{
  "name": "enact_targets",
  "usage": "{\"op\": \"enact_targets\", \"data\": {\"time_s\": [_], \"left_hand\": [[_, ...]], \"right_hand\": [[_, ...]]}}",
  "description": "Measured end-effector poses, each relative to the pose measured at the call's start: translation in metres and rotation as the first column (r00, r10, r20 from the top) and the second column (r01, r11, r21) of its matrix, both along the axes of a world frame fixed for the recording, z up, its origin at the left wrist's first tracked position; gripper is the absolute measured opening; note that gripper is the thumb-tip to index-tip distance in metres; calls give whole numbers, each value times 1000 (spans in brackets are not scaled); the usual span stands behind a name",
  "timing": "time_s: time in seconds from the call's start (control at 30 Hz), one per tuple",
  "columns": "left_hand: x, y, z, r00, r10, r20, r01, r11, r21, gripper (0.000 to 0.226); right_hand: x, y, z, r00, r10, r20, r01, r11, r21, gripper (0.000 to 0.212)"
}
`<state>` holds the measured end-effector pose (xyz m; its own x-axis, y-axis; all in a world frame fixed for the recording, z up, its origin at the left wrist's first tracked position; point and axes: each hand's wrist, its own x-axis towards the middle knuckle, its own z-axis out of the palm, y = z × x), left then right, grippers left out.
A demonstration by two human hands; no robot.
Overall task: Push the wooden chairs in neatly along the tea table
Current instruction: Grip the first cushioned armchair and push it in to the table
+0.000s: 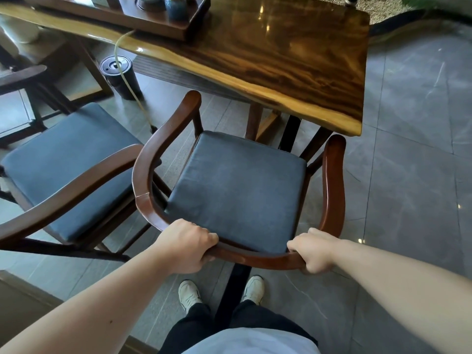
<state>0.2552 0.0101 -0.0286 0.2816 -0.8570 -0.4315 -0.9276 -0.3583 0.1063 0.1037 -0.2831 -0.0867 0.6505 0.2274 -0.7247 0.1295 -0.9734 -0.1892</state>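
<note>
A wooden armchair with a curved back rail and a dark blue seat cushion stands in front of me, its arm tips near the front edge of the glossy wooden tea table. My left hand grips the back rail left of centre. My right hand grips the same rail right of centre. A second, matching wooden chair stands to the left, angled, its arm close beside the first chair's left arm.
A dark wooden tea tray with a blue jar sits on the table at the back. A black cylindrical bin with a yellowish hose stands under the table. Another chair shows at far left. Grey tiled floor lies to the right.
</note>
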Motion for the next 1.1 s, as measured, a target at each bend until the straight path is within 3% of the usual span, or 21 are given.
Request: {"op": "enact_targets", "data": {"time_s": [0.37,0.53,1.1], "left_hand": [[1,-19,-4,998,-55,-3,55,998,-10,30],[28,-19,5,998,-58,7,57,995,79,33],[46,-10,4,997,69,38,-70,997,20,30]], "right_hand": [[5,-22,-5,997,-23,73,26,999,-31,19],[15,-9,-6,985,-85,152,92,995,-36,19],[39,1,-2,994,-102,35,103,994,-20,22]]}}
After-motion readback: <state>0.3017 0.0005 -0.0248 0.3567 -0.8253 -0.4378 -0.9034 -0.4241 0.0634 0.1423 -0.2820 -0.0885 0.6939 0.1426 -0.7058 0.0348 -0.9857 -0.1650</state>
